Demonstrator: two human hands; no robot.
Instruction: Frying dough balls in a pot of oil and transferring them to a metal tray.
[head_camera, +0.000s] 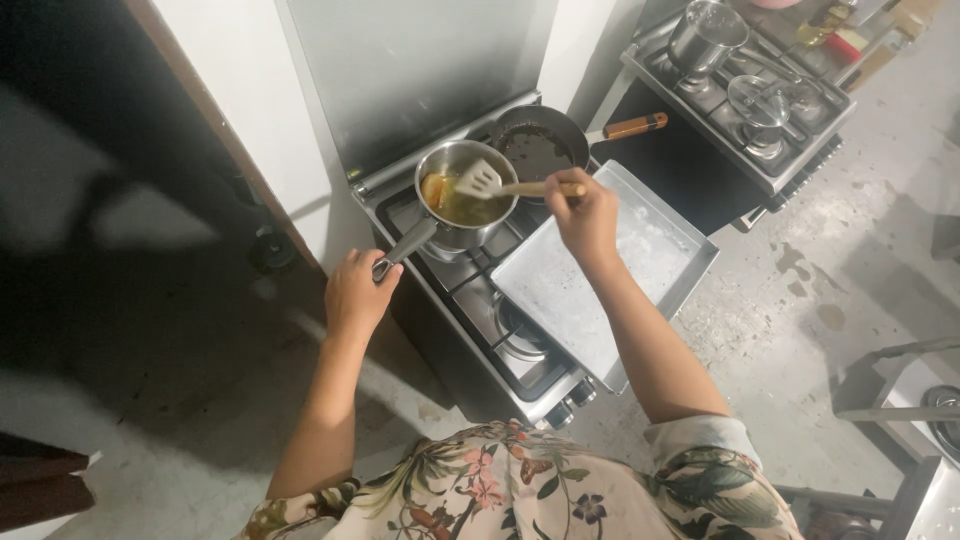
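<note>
Currently mid-stir: left hand (357, 293) is wrapped around the handle of the saucepan (466, 195) at upper centre of the frame, right hand (585, 218) pinching the slotted spatula (482, 181) over the amber liquid. Next move likely needs the pan held steady and the spatula blade kept low, clear of the metal tray (560, 290) just right of it.

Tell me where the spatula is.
In the head view, the spatula is in the right hand, its head over the saucepan, beside the dark frying pan.

Counting w/ the near stove (470, 290) as landmark: 1 steel saucepan (466, 195) and 1 dark frying pan (535, 145) sitting on it, 1 flat tray (600, 265) lying across its right side. 2 stoves showing total; 2 more pots sitting on the far stove (745, 100), right of it. 1 slotted spatula (480, 180).
</note>
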